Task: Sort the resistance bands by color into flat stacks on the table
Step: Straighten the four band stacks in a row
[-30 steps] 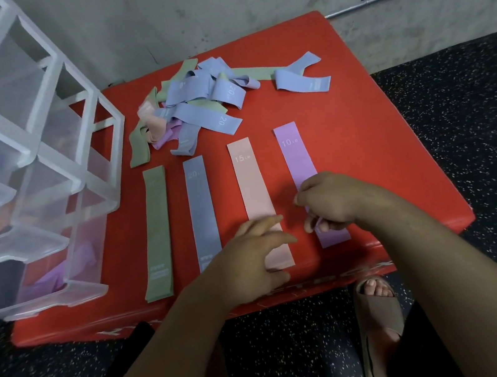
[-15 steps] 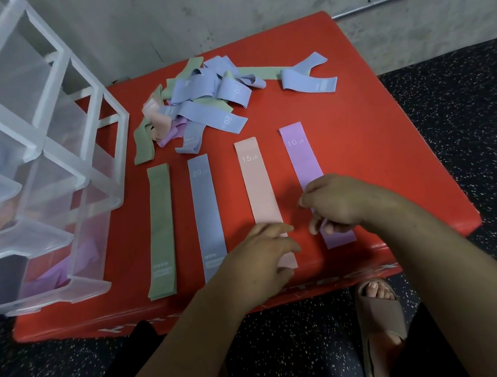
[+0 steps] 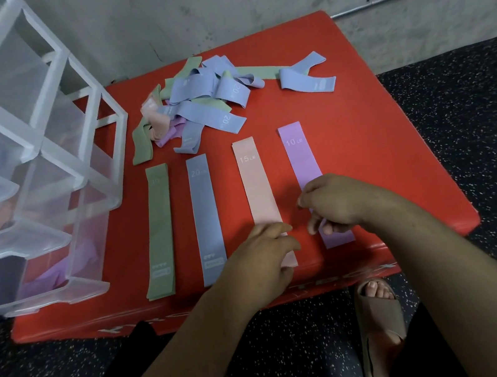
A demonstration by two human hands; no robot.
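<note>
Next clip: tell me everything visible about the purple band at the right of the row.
The purple band is a long, flat, pale lilac strip, fabric-like, printed "10 LB" in white at its far end. It lies straight on the red table, rightmost of four laid-out bands, apart from the pink band beside it. The right grip, a bare hand, curls over its near part and pinches it; its near end stops short of the table edge.

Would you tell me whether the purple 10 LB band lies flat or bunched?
Flat: the purple band lies straight on the red table, though the right hand grips its near part.
</note>
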